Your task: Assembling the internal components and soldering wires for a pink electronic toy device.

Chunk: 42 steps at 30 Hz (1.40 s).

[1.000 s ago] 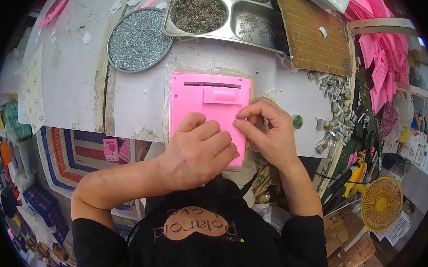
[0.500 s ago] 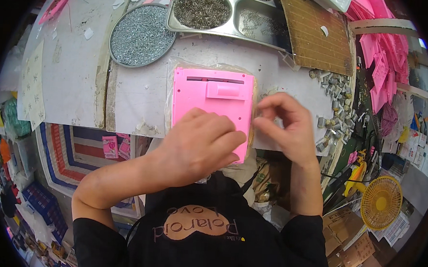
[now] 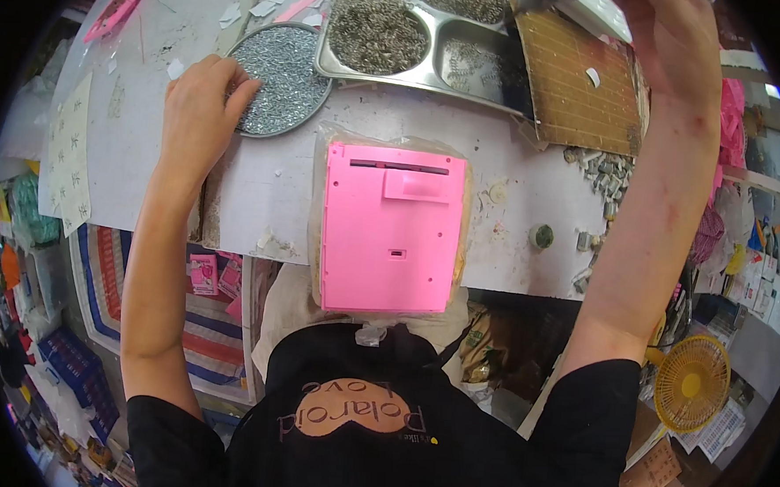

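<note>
A pink plastic casing (image 3: 391, 221) with a slot and a raised block lies on a padded pad wrapped in clear plastic (image 3: 461, 265) at the table's near edge, with neither hand on it. To its upper left, my left hand (image 3: 202, 101) rests over the left rim of a round tray (image 3: 277, 134) full of small silver screws (image 3: 280, 70). Its fingers are bent in toward the thumb, and whatever is between them is hidden. My right hand (image 3: 670, 38) reaches to the top right, beside a white container (image 3: 600, 15); its fingertips are cut off or blurred.
A metal compartment tray (image 3: 434, 80) at the back holds small springs (image 3: 376, 36). Beside it lies a brown board (image 3: 579, 81). Small grey metal cylinders (image 3: 589, 241) and a round greenish piece (image 3: 541, 236) are on the right. A yellow fan (image 3: 691, 383) stands lower right.
Both hands have left the pink casing. The left went up and left to the screw tray, the right up to the far right. The greenish piece now shows.
</note>
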{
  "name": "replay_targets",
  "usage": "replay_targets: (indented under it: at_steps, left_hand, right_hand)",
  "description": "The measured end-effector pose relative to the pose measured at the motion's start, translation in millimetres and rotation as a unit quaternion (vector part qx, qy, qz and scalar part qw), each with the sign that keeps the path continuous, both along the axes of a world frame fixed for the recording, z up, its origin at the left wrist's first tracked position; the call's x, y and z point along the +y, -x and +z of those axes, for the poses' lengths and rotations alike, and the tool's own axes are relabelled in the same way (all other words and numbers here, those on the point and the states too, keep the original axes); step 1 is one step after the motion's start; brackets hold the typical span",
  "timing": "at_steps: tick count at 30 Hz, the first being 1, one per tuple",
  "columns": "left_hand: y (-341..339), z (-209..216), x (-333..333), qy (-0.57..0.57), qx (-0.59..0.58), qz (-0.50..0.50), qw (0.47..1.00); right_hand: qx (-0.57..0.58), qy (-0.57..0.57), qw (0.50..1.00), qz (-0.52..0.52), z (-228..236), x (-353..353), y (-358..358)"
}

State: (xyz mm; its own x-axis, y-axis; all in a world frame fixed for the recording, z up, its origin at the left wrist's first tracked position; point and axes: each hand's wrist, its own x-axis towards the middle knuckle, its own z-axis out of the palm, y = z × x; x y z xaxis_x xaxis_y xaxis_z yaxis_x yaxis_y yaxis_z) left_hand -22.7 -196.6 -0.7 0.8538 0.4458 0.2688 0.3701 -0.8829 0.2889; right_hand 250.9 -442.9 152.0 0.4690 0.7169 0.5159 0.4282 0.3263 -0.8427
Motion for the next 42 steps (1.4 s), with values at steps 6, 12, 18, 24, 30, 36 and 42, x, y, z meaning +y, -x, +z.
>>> replay_targets:
  at_steps: [6, 12, 18, 24, 30, 36, 42]
  left_hand:
    - [-10, 4, 1, -0.026, -0.031, 0.01, 0.999]
    - [8, 35, -99, 0.077, -0.118, -0.188, 0.972]
    - [23, 46, -157, 0.294, -0.128, -0.235, 0.918]
    - [25, 46, -159, 0.325, -0.129, -0.219, 0.911]
    - [26, 51, -156, 0.123, -0.121, -0.223, 0.959]
    - [-2, 42, -86, 0.103, -0.137, -0.163, 0.972]
    - [-6, 6, -24, 0.022, -0.063, -0.013, 0.998]
  right_hand:
    - [0.113, 0.037, 0.973, 0.196, 10, 10, 27]
    - [0.222, -0.033, 0.964, 0.144, -33, -32, 95]
    - [0.267, -0.062, 0.954, 0.123, -21, -60, 157]
    - [0.285, -0.05, 0.95, 0.115, -23, -56, 165]
    - [0.289, -0.058, 0.945, 0.14, -32, -48, 173]
    - [0.29, -0.09, 0.942, 0.141, -39, -53, 155]
    - [0.281, -0.072, 0.951, 0.105, -39, -63, 152]
